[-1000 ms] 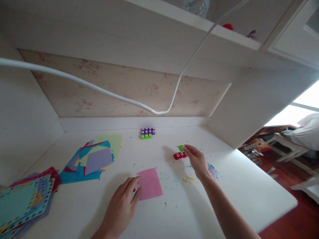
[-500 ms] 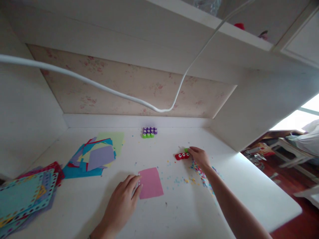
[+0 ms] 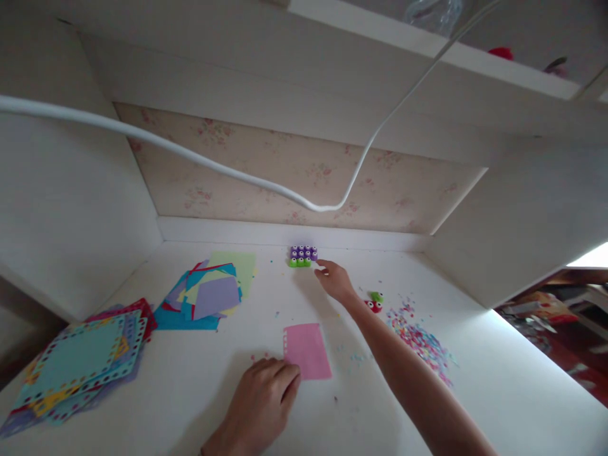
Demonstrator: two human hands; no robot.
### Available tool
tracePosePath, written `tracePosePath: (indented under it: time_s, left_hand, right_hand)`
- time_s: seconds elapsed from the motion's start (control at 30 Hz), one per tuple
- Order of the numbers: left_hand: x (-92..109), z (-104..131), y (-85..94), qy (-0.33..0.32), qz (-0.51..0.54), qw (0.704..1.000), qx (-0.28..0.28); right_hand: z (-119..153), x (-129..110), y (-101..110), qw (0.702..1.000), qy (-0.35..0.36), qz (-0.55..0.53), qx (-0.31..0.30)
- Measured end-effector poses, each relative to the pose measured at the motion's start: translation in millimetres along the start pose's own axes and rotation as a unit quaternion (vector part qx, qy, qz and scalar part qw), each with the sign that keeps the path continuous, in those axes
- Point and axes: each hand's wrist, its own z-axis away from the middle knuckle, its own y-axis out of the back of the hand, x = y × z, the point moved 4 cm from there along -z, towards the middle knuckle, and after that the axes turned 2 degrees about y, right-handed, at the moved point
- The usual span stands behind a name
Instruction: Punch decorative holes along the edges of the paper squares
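At the back of the table, purple craft punches [image 3: 304,251] with white button tops stand in rows behind several green punches [image 3: 300,262]. My right hand [image 3: 335,278] reaches to the right end of this block, index finger and thumb apart, nothing seen between them. I cannot tell whether the fingertip touches the end punch. A pink paper sheet [image 3: 308,351] with small holes along its left edge lies in front of me. My left hand [image 3: 266,396] rests at its lower left corner, fingers curled in, thumb side over the paper; what is under the fingers is hidden.
Red punches [image 3: 374,306], partly behind my right forearm, and a green punch [image 3: 377,296] stand at the right. Paper confetti [image 3: 420,342] is scattered nearby. Coloured paper [image 3: 218,297] and punched sheets [image 3: 78,361] lie at the left. A white cable [image 3: 266,183] crosses above.
My right hand has left the green punch beside the red ones and moved left and back to the purple block. My left fingers have curled in. The view has shifted to the left.
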Motion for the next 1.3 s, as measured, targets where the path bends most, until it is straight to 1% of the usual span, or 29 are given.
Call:
tracePosePath:
  time_s: [0.07,0.17,0.27,0.4,0.47,0.53,0.63,0.67,0.7,0.73,0.77,0.83,0.93,1.03,1.07,1.13,1.2,1.3]
  left_hand:
    - [1,0,-1.0,-0.002,0.007,1.0,-0.011]
    - [0,0,-2.4,-0.008,0.024,1.0,-0.017]
    - [-1,0,-5.1,-0.018,0.035,0.999,-0.01]
    - [2,3,-8.5,-0.031,0.038,0.999,-0.006]
    - [4,3,-6.5,-0.032,0.032,0.999,-0.001]
    - [3,2,-1.1,-0.017,0.024,1.0,0.009]
    - [-8,-2,10.1,0.039,0.022,0.998,0.05]
    - [-13,-2,13.6,0.06,0.023,0.995,0.074]
    - [-19,-3,15.8,0.081,0.025,0.992,0.094]
    - [-23,-3,16.2,0.093,0.03,0.99,0.105]
    - [-27,-2,14.8,0.095,0.037,0.989,0.106]
    - [-31,-1,9.1,0.089,0.048,0.99,0.094]
    - [-32,-1,0.6,0.083,0.044,0.993,0.072]
    - [-29,-3,-2.2,0.075,0.03,0.995,0.059]
    - [-29,-4,-2.0,0.071,0.028,0.996,0.056]
    - [-28,-7,-0.2,0.069,0.032,0.995,0.057]
    - [-30,-8,2.3,0.076,0.041,0.994,0.066]
    - [-33,-7,4.9,0.087,0.057,0.991,0.081]
  right_hand:
    - [-16,-13,-20,1.0,0.019,0.012,-0.017]
    - [-29,-21,-36,0.999,0.025,0.025,-0.031]
    - [-31,-18,-38,0.999,0.012,0.028,-0.027]
    - [-19,-15,-28,1.0,0.004,0.007,-0.003]
    - [-5,-20,-23,1.0,0.015,-0.02,0.003]
    - [18,-29,-19,0.998,0.037,-0.053,-0.007]
    - [69,-49,-19,0.989,0.089,-0.099,-0.06]
    - [87,-57,-20,0.983,0.115,-0.114,-0.084]
    - [105,-66,-20,0.971,0.163,-0.137,-0.108]
    - [121,-73,-20,0.961,0.2,-0.145,-0.123]
    - [135,-79,-20,0.955,0.217,-0.147,-0.136]
    - [152,-83,-19,0.952,0.229,-0.146,-0.142]
    - [158,-75,-14,0.963,0.206,-0.126,-0.121]
    - [159,-52,-8,0.981,0.167,-0.054,-0.08]
    - [160,-44,-7,0.984,0.16,-0.025,-0.076]
    - [165,-31,-8,0.983,0.157,0.012,-0.089]
    - [170,-22,-8,0.983,0.152,0.012,-0.1]
    - [173,-15,-5,0.99,0.111,-0.043,-0.079]
